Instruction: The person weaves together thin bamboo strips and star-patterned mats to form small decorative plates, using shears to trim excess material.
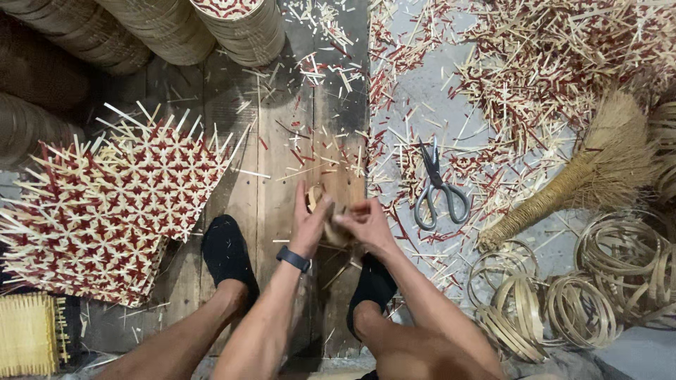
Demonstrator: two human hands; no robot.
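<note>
Left hand (308, 224) and right hand (363, 222) both closing round small bamboo ring (325, 211), pinching it low between knees, above floor plank (282, 141). Judging: steady pinch at overlap, thumbs close together, keeping hoop from springing open. Woven red-and-pale mat (113, 204) lying at left, scissors (438, 188) at right just beyond hands, broom (584, 176) further out, finished rings (563, 302) piling by right knee. Offcuts (521, 77) littering floor; black shoes (227, 253) crowding workspace.

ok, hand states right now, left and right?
Left hand: closed on the coiled bamboo strip.
Right hand: pinching the same strip.
</note>
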